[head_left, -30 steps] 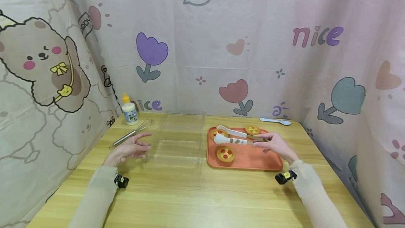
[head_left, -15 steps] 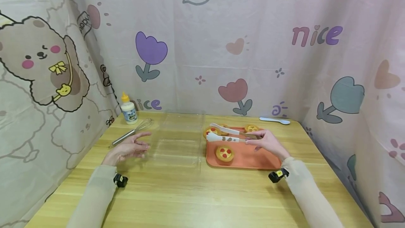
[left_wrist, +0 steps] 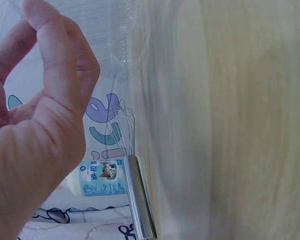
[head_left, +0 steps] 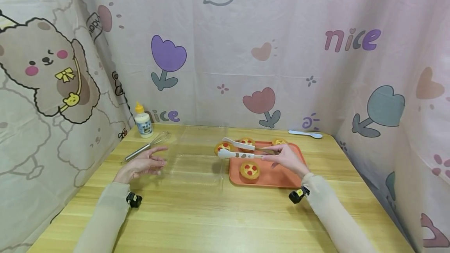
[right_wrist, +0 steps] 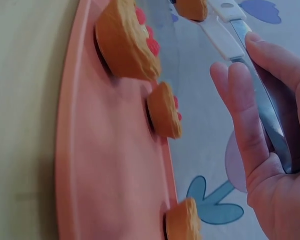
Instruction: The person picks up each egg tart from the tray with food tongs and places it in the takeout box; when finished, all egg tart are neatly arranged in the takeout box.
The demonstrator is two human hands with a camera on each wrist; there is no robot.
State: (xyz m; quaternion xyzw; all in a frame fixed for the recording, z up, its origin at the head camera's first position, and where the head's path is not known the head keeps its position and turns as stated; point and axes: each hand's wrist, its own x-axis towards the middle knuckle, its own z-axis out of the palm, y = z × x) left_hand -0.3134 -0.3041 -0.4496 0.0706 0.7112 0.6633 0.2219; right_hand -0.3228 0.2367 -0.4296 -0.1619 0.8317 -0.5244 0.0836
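silver-handled tongs with white patterned arms (head_left: 242, 155) are clamped in the right hand (head_left: 288, 159). between their tips, a round golden tart with red toppings (head_left: 225, 147) is held past the left edge of an orange rectangular tray (head_left: 281, 173), near the right edge of a clear plastic box (head_left: 200, 169). three more tarts (head_left: 250, 170) are set along the tray's left and far edges. the left hand (head_left: 142, 163), fingers relaxed and apart, is held by the worktop's (head_left: 211, 221) left edge.

Surface (head_left: 225, 214): brightly and evenly lit in the head view, with a pale sheen left near the lower middle; blurred in both wrist views.
Curtain (head_left: 299, 11): softly shaded along its right-hand folds.
Clear container (head_left: 200, 169): outlined only by faint glints.
Tongs (right_wrist: 273, 122): streaked with glare on the metal.
Right wrist view: more dimly exposed.
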